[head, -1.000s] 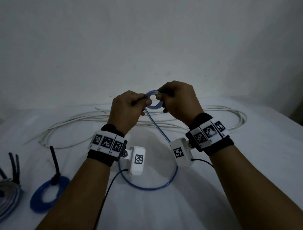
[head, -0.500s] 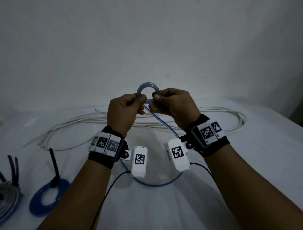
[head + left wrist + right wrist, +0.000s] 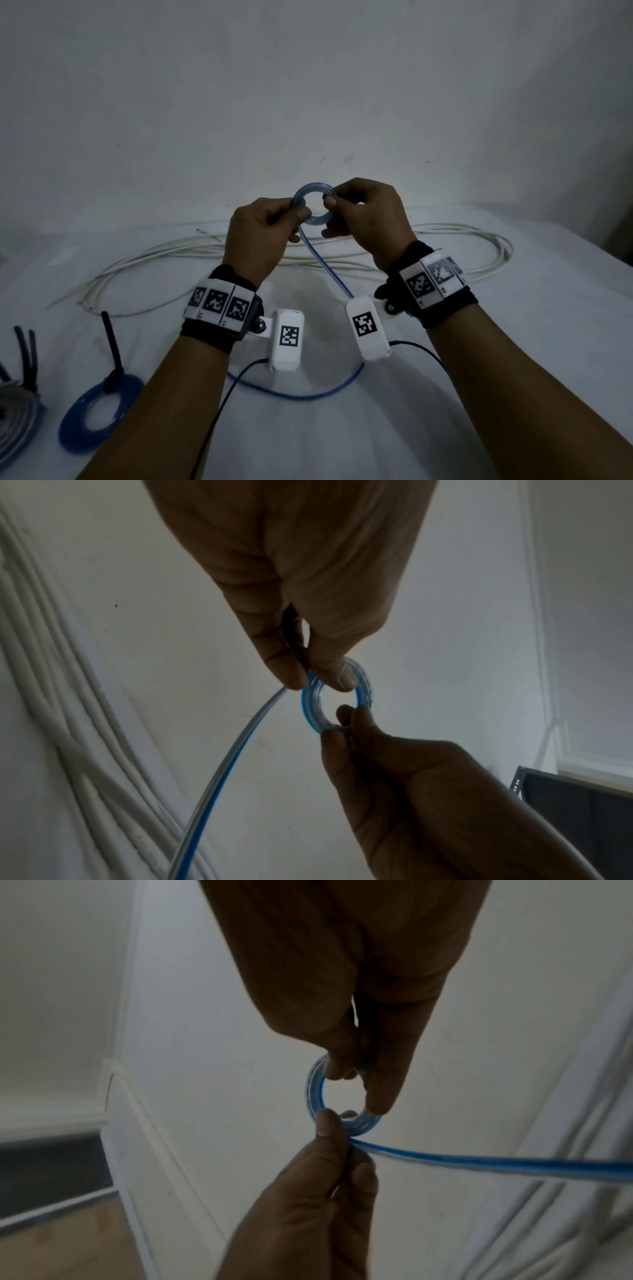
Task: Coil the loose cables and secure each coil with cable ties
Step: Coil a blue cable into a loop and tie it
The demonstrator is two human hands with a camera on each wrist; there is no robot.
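1. Nearest, on the left of the white table (image 3: 513, 394), lie a finished blue coil (image 3: 99, 407) with a black cable tie (image 3: 113, 342) standing up from it, and at the far-left edge a grey coil (image 3: 17, 414) with more black ties; both look done.
2. The loose tail of the blue cable (image 3: 308, 397) curves across the table between the wrists, then rises to the hands.
3. Held in the air above the middle of the table is the small blue ring (image 3: 312, 205) of a few turns, the start of this coil.
4. The left hand (image 3: 263, 236) pinches the ring's left side between thumb and forefinger, just where the tail leaves it; the other fingers are curled in.
5. The right hand (image 3: 366, 219) pinches the ring's right side, thumb and forefinger pressed together on the turns.
6. Risk, as I judge it: the cable looks springy and the ring is tight, so loosening either pinch to take a new turn could let the loops spring open or overlap unevenly.
7. The tail could also twist or kink as it feeds up.
8. Farthest, the long white cable (image 3: 479, 240) sprawls uncoiled; the blue tail could snag on it.
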